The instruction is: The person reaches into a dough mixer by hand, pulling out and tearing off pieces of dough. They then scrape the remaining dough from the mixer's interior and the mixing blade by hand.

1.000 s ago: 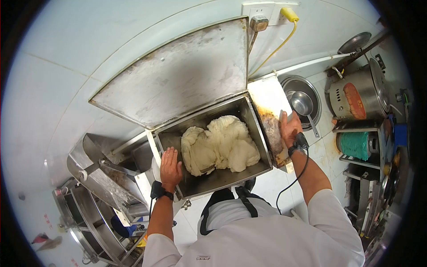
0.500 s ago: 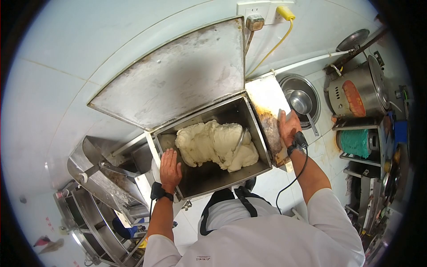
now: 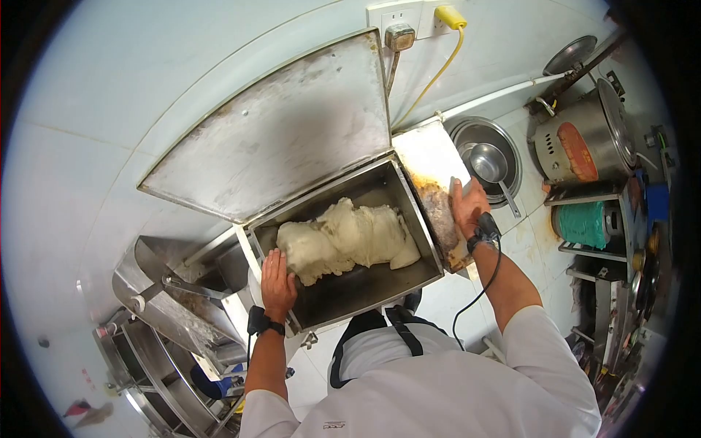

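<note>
A large pale mass of dough [image 3: 347, 237] lies folded in the deep metal bin of a machine [image 3: 350, 298]. The machine's big metal lid [image 3: 285, 131] stands raised behind it. My left hand [image 3: 277, 283] rests on the left rim of the bin, fingers stretched out, close to the dough's left end. On the right, my right hand [image 3: 469, 207] lies over the outer edge of the stained machine housing [image 3: 432, 182], its fingers apart. Neither hand touches the dough.
Right of the housing, a ladle [image 3: 488, 162] sits in nested metal bowls [image 3: 517, 175]. Farther right are a steel pot [image 3: 580, 150] and a green-wrapped roll [image 3: 584, 225] on a rack. A metal trough [image 3: 157, 292] is at left. Plugs [image 3: 399, 36] hang on the wall.
The dough has shifted and turned in the bin; its right end has a different fold and its top edge has changed shape. Both hands stay in place while the view has shifted slightly.
</note>
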The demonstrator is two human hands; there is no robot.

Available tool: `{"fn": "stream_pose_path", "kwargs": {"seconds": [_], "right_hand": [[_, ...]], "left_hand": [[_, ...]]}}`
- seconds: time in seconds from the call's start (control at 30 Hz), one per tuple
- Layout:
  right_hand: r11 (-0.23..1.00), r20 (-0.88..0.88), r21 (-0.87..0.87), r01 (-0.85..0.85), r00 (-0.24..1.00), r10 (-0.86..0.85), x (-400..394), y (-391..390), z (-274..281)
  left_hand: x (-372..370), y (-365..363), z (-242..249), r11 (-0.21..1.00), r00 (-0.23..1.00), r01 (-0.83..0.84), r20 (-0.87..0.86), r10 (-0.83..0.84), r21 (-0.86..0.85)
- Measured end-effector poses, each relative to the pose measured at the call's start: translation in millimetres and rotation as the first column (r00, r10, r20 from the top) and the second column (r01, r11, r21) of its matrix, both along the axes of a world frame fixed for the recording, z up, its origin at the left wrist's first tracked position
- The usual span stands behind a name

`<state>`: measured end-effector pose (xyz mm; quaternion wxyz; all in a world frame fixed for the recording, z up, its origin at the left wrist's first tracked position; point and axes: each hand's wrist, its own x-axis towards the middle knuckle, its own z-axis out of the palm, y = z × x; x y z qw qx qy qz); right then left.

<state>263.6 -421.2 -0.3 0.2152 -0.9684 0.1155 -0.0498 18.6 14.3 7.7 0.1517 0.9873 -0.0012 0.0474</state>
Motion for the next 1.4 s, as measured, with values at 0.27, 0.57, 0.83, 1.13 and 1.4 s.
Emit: {"fn": "stream_pose_path", "kwargs": {"seconds": [0.27, 0.57, 0.83, 1.13, 1.4], "right_hand": [[1.000, 0.036, -0.024, 0.004, 0.999, -0.003, 0.7, -2.7, -7.9], [0.998, 0.067, -0.051, 0.024, 0.998, -0.021, -1.1, -1.2, -9.0], [0.999, 0.018, -0.016, 0.038, 0.999, -0.037, -1.6, 0.7, 1.4], [0.999, -0.008, 0.009, 0.034, 0.999, -0.034, -3.2, 1.7, 8.8], [0.999, -0.041, 0.029, 0.032, 0.999, -0.031, -3.7, 3.7, 16.8]], "left_hand": [[0.3, -0.6, -0.1, 0.999, 1.000, 0.014, 0.000, -0.014, 0.045], [-1.7, -0.1, -2.4, 0.997, 0.999, 0.011, -0.031, -0.009, 0.073], [-1.5, 1.2, -2.0, 0.998, 0.999, 0.006, -0.048, -0.003, 0.066], [-3.1, 3.5, -6.6, 0.997, 0.999, 0.014, -0.047, -0.010, 0.079], [-2.5, 2.7, -5.8, 0.996, 0.999, 0.009, -0.048, -0.005, 0.087]]}}
